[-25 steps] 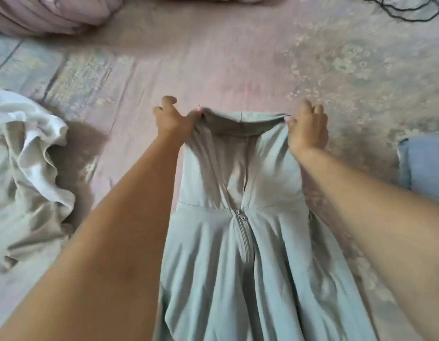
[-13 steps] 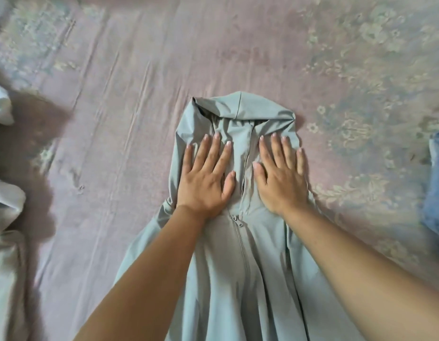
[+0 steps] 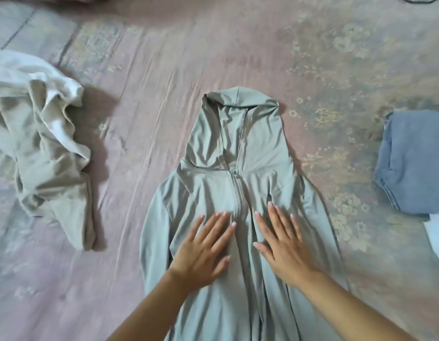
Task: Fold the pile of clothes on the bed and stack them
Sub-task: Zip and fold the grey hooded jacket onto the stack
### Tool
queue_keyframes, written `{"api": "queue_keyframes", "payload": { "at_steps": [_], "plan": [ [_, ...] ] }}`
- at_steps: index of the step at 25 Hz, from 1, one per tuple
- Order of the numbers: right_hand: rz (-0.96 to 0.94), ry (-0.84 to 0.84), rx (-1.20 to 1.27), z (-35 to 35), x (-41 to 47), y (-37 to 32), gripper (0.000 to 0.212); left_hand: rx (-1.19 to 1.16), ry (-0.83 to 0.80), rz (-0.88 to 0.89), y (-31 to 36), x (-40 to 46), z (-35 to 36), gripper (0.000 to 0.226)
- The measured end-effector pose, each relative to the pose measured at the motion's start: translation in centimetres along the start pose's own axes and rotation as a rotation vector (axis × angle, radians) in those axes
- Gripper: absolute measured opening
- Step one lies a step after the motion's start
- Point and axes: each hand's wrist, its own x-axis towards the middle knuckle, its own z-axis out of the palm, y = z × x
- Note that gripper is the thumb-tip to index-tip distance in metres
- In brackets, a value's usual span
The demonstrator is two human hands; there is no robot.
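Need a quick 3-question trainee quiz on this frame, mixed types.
1. True or false: both hands lie flat on the grey-green zip-front hooded jacket.
2. Which side of that jacket has the crumpled cream-white garment: A left, B right?
3. Fill in: the folded blue denim piece lies on the pink floral ___.

Key: 1 true: left hand and right hand have straight fingers. 2 A. 3 bedsheet.

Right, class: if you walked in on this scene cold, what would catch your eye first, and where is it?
First, the grey-green hooded jacket spread flat mid-bed, hood pointing away, with the left hand and right hand pressing flat either side of its zip. Next, the crumpled pale garment heaped at the left, and the folded blue garment at the right edge of the bedsheet.
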Motion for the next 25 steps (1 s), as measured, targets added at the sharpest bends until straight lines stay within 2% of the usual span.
{"api": "queue_keyframes", "payload": {
  "at_steps": [3,8,10,13,14,16,19,22,25],
  "plan": [
    [0.034,-0.05,-0.018,3.2,-8.5,-2.5,0.06,-0.001,-0.154,-0.044,6.7,-9.6,2.6,0.068],
    [0.03,-0.171,-0.096,4.6,-18.0,-2.8,0.06,-0.028,-0.178,-0.25,11.4,-15.2,3.4,0.066],
    [-0.048,-0.179,-0.097,4.6,-22.7,-2.9,0.064,-0.049,-0.146,-0.159,13.3,-18.7,3.3,0.076],
    [-0.151,-0.266,-0.131,4.5,-27.5,-2.5,0.084,-0.03,-0.209,-0.044,13.8,-23.2,3.3,0.097],
    [-0.178,-0.302,-0.154,4.7,-28.1,-2.1,0.089,-0.026,-0.211,-0.027,13.1,-23.6,3.4,0.091],
    [-0.178,-0.288,-0.17,4.6,-28.2,-1.7,0.088,-0.078,-0.141,-0.038,12.3,-23.0,3.0,0.064],
    [-0.15,-0.246,-0.172,4.1,-27.4,-1.6,0.098,-0.181,-0.015,-0.041,11.3,-22.6,2.1,0.045],
    [-0.202,-0.079,-0.19,2.7,-27.8,-1.2,0.053,-0.21,0.02,-0.005,10.3,-24.1,0.4,0.049],
    [-0.201,-0.109,-0.241,1.7,-30.1,0.1,0.063,-0.204,0.002,-0.081,9.3,-26.8,-0.3,0.064]
  ]
}}
